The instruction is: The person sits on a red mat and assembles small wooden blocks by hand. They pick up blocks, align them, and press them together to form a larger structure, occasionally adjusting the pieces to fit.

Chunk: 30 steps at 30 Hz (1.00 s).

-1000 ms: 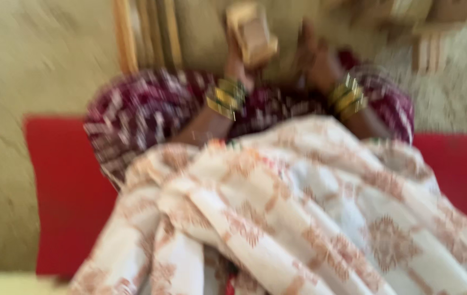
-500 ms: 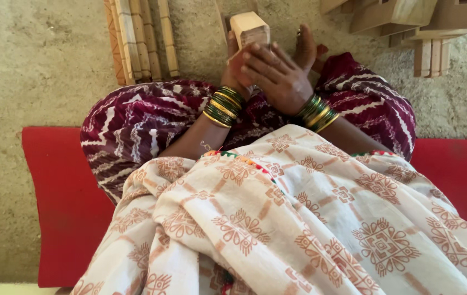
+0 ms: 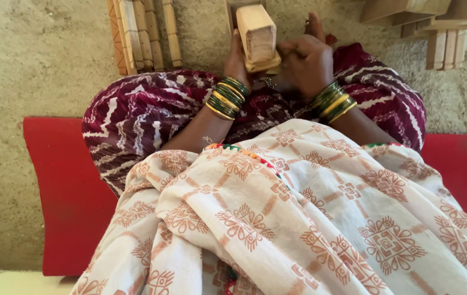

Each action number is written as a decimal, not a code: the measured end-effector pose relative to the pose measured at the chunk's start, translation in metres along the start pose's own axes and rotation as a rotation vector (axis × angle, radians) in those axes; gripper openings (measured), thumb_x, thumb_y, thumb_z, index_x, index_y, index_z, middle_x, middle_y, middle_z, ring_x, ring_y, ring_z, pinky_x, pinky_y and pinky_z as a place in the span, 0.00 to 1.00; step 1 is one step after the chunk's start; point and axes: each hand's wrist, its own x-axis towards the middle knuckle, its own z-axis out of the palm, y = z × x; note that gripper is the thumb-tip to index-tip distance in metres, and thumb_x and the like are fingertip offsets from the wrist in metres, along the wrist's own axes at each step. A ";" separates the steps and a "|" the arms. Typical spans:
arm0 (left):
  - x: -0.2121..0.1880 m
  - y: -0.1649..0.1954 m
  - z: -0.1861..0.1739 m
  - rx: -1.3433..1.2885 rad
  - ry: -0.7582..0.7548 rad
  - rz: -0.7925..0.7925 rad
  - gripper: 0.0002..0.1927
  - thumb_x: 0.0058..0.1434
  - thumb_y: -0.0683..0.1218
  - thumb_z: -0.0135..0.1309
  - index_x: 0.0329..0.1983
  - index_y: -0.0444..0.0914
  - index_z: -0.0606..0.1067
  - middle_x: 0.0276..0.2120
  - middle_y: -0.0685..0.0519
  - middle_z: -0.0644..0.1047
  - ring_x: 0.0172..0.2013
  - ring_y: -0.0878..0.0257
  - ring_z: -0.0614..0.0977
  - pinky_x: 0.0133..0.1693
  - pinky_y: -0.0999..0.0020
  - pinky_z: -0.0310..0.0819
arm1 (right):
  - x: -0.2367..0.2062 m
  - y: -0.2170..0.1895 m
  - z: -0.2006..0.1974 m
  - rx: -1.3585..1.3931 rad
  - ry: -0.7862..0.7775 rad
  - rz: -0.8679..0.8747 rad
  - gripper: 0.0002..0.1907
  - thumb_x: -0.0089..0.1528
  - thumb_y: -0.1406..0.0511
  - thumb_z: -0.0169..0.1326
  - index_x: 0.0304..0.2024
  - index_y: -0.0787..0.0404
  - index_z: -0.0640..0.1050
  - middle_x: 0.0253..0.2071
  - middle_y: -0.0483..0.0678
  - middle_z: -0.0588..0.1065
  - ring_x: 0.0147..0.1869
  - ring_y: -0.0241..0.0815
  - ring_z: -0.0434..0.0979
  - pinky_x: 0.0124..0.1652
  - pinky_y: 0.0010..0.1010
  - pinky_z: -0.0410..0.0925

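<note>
Step in hand: block held at the knees. Left hand [image 3: 237, 57] grips the wooden block [image 3: 257, 37]; right hand [image 3: 305, 60] closes beside it, touching. Next move likely needs a steady grip

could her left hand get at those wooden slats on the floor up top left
Probably yes. The wooden slats lie on bare floor just left of the left hand, nothing between them. But that hand holds the wooden block, so it would need to let go first.
</note>
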 end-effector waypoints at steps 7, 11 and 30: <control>0.005 -0.004 -0.004 0.128 0.000 0.153 0.33 0.68 0.65 0.44 0.51 0.30 0.77 0.40 0.41 0.83 0.36 0.53 0.87 0.38 0.60 0.85 | 0.008 -0.016 -0.010 0.147 -0.087 -0.117 0.20 0.68 0.69 0.42 0.59 0.64 0.77 0.58 0.58 0.77 0.65 0.49 0.75 0.66 0.47 0.53; 0.007 -0.008 -0.002 0.167 0.037 0.192 0.31 0.68 0.63 0.47 0.51 0.30 0.78 0.40 0.41 0.83 0.36 0.54 0.87 0.37 0.61 0.84 | 0.037 -0.025 -0.010 0.481 -0.280 -0.061 0.27 0.75 0.58 0.34 0.66 0.67 0.72 0.70 0.59 0.70 0.80 0.53 0.62 0.76 0.44 0.54; 0.021 -0.016 -0.013 0.129 0.022 0.231 0.28 0.71 0.59 0.46 0.54 0.30 0.77 0.44 0.40 0.83 0.40 0.53 0.86 0.43 0.59 0.82 | 0.017 0.038 0.038 0.688 -0.134 0.455 0.12 0.72 0.66 0.55 0.56 0.64 0.80 0.46 0.47 0.82 0.47 0.31 0.82 0.53 0.28 0.73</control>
